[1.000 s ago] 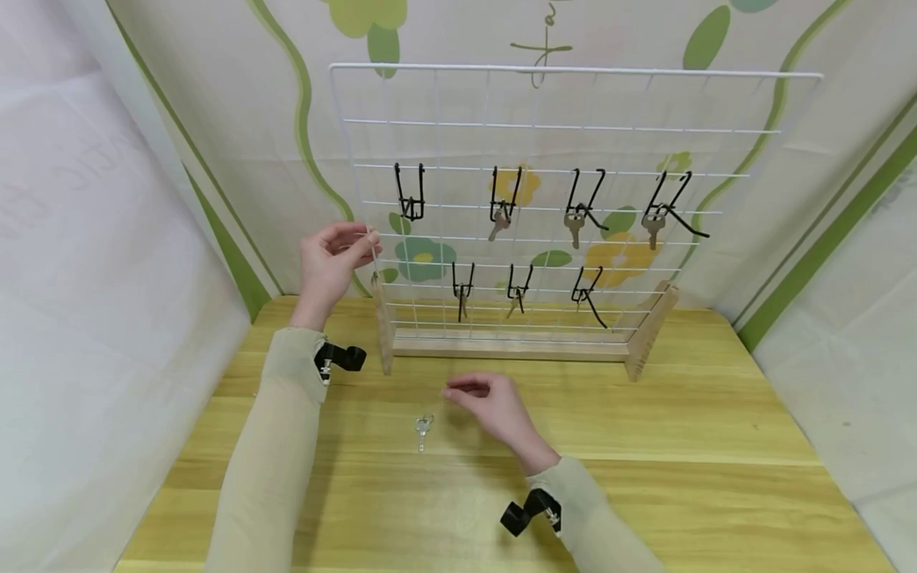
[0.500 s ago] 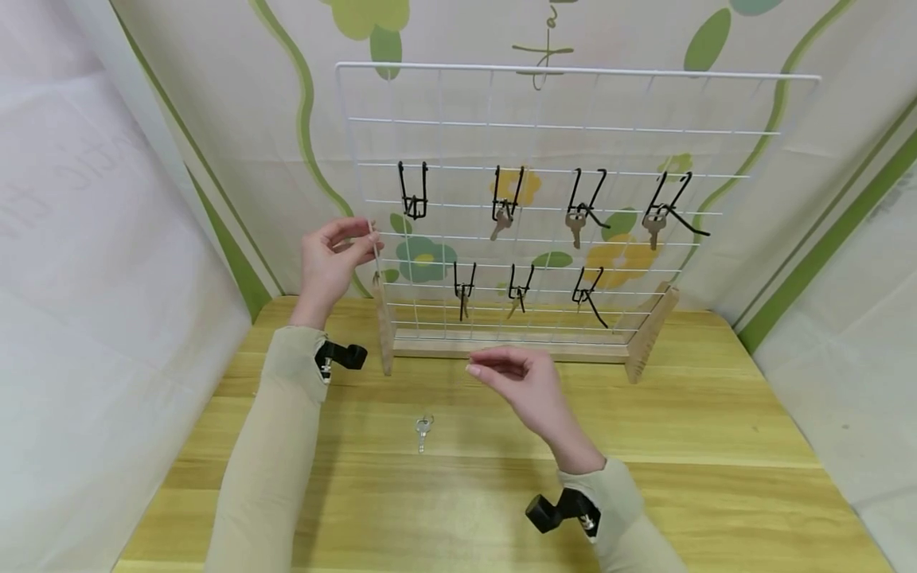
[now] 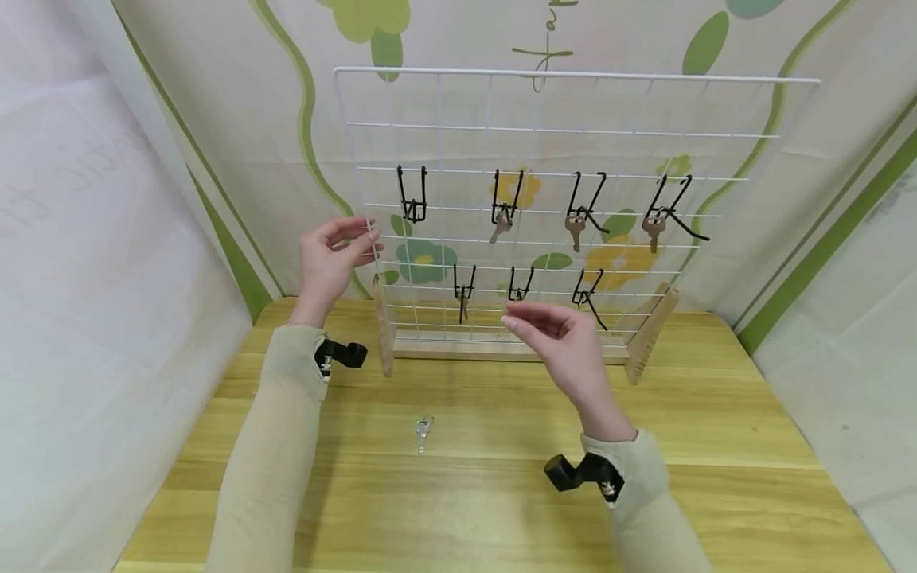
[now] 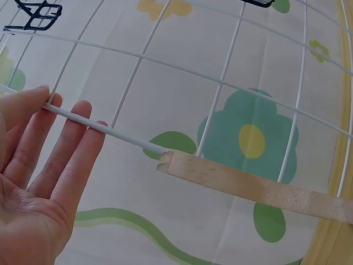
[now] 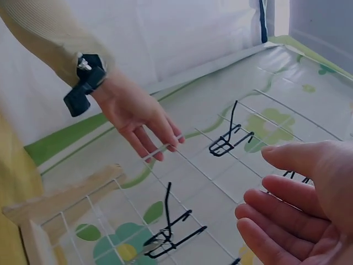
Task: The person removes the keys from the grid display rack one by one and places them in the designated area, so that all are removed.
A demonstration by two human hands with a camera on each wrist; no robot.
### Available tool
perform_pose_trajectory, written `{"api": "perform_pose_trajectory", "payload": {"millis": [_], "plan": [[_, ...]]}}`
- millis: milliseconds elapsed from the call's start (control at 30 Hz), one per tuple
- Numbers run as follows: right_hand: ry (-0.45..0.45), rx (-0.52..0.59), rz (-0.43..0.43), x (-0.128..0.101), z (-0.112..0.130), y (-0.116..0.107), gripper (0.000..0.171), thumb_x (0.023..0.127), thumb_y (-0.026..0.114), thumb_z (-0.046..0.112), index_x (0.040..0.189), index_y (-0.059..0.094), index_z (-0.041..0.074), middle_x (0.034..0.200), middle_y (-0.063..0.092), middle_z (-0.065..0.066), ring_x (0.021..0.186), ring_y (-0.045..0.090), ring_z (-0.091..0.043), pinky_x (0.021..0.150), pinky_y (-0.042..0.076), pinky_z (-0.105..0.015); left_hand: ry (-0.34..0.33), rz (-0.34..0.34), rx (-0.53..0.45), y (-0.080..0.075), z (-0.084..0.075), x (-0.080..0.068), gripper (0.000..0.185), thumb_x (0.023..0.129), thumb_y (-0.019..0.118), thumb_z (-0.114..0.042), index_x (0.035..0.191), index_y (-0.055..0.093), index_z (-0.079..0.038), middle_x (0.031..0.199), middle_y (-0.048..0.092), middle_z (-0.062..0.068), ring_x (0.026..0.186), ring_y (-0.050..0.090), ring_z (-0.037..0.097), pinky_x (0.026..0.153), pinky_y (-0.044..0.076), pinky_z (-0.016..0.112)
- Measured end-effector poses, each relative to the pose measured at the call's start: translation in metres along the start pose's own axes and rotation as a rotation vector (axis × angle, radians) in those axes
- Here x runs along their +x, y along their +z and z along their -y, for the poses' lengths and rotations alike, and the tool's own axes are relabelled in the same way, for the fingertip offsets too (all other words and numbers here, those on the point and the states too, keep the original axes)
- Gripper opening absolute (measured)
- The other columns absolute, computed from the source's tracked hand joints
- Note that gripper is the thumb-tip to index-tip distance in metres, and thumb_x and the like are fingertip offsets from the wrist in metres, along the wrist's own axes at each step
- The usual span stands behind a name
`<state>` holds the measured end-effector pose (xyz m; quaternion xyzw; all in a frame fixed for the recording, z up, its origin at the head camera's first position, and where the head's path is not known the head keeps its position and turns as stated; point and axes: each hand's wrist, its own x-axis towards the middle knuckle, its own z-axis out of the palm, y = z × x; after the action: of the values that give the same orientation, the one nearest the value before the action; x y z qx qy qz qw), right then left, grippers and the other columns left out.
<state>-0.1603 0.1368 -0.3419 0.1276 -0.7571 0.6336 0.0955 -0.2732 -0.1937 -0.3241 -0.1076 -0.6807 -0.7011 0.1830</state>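
Observation:
My left hand [image 3: 331, 259] pinches the left side wire of a white wire grid rack [image 3: 573, 75] between thumb and fingertips, also plain in the left wrist view. My right hand [image 3: 566, 346] is raised in front of the rack's lower row of hooks, its fingers loosely bent, and hides part of the middle lower hook [image 3: 519, 290]. In the right wrist view its thumb stands apart from the fingers, with nothing between them. A silver key [image 3: 423, 434] with a ring lies on the table. The upper left black hook [image 3: 413, 203] carries no key.
Keys hang from several other black hooks, such as the upper right key [image 3: 653, 233] and the lower left key [image 3: 464, 304]. The rack stands in a wooden base [image 3: 473, 348] on the wood-grain table [image 3: 716, 446]. A printed curtain [image 3: 215, 95] closes off the back.
My right hand has risen from beside the loose key, moving right and up toward the rack. The left hand has kept its grip on the rack's side. The key has stayed put.

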Motion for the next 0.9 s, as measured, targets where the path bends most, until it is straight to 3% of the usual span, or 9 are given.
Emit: {"api": "perform_pose_trajectory", "payload": {"millis": [200,400,567,733,900], "plan": [[-0.025,0.008,-0.048,0.023,0.009,-0.003,0.039,0.088,0.084,0.036,0.115,0.077,0.009,0.109,0.075,-0.003,0.097,0.071,-0.022,0.080,0.061,-0.027,-0.014,0.005,-0.002,0.000,-0.002,0.000,0.025,0.091,0.079,-0.009,0.112,0.072,0.002,0.105,0.074,0.014,0.082,0.075,0.021,0.078,0.063,0.034],[-0.083,0.023,-0.117,0.052,0.017,0.001,0.038,0.087,0.085,0.031,0.117,0.076,0.010,0.114,0.074,-0.005,0.103,0.070,-0.020,0.088,0.059,-0.027,-0.019,0.009,0.002,0.000,-0.002,-0.001,0.029,0.091,0.079,-0.009,0.113,0.070,0.007,0.105,0.074,0.012,0.082,0.075,0.020,0.077,0.063,0.033],[-0.103,0.058,-0.157,0.075,0.024,0.004,0.037,0.088,0.084,0.026,0.119,0.075,0.007,0.115,0.073,-0.008,0.102,0.069,-0.021,0.086,0.058,-0.025,-0.026,0.008,0.001,-0.001,-0.002,-0.001,0.024,0.091,0.079,-0.008,0.111,0.072,0.003,0.108,0.074,0.015,0.082,0.075,0.021,0.078,0.063,0.034],[-0.089,0.044,-0.174,0.089,0.029,0.006,0.037,0.088,0.085,0.028,0.118,0.076,0.008,0.113,0.073,-0.005,0.100,0.067,-0.021,0.080,0.057,-0.024,-0.028,0.007,-0.004,-0.001,-0.002,-0.001,0.022,0.091,0.079,-0.008,0.109,0.073,0.002,0.109,0.074,0.015,0.082,0.075,0.021,0.077,0.063,0.034],[-0.029,0.087,-0.174,0.096,0.032,0.009,0.033,0.088,0.084,0.023,0.115,0.076,0.005,0.111,0.073,-0.007,0.098,0.068,-0.022,0.083,0.060,-0.028,-0.032,0.008,-0.002,-0.002,-0.002,0.000,0.022,0.091,0.080,-0.009,0.109,0.073,0.002,0.109,0.073,0.015,0.083,0.075,0.022,0.078,0.063,0.034]]}}
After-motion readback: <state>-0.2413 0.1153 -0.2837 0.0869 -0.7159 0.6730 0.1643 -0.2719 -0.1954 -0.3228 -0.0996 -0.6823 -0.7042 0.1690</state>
